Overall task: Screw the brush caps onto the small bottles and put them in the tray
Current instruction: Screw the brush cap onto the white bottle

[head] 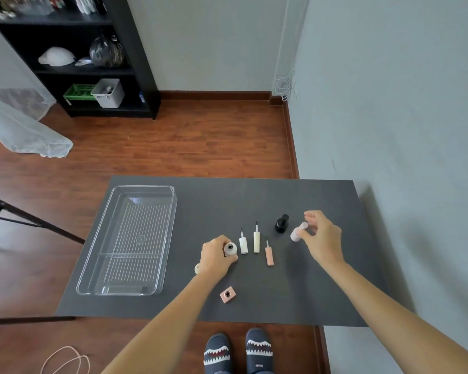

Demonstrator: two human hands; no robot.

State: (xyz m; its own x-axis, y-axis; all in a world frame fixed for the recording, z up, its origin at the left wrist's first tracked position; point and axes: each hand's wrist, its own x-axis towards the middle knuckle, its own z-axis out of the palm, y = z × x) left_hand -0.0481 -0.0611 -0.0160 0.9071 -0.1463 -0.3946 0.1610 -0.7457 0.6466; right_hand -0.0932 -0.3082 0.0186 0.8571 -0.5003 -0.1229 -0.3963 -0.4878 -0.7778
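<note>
My left hand (215, 256) grips a small white open bottle (230, 248) standing on the dark table (295, 292). My right hand (322, 234) holds a pale pink capped bottle (297, 232) tilted just above the table at the right. Three brush caps lie between the hands: a white one (243, 244), a cream one (256, 241) and a pink one (268, 255). A black capped bottle (281, 224) stands behind them. A pink square open bottle (227, 294) sits near the front. Another white bottle (197, 268) peeks out behind my left wrist. The clear plastic tray (97, 255) lies at the left, with nothing in it.
The table's right side meets a grey wall (416, 130). A black shelf unit (92, 63) stands far back left on the wood floor. A dark stand's legs (25, 220) reach in at the left of the table. My slippered feet (238, 352) are below the front edge.
</note>
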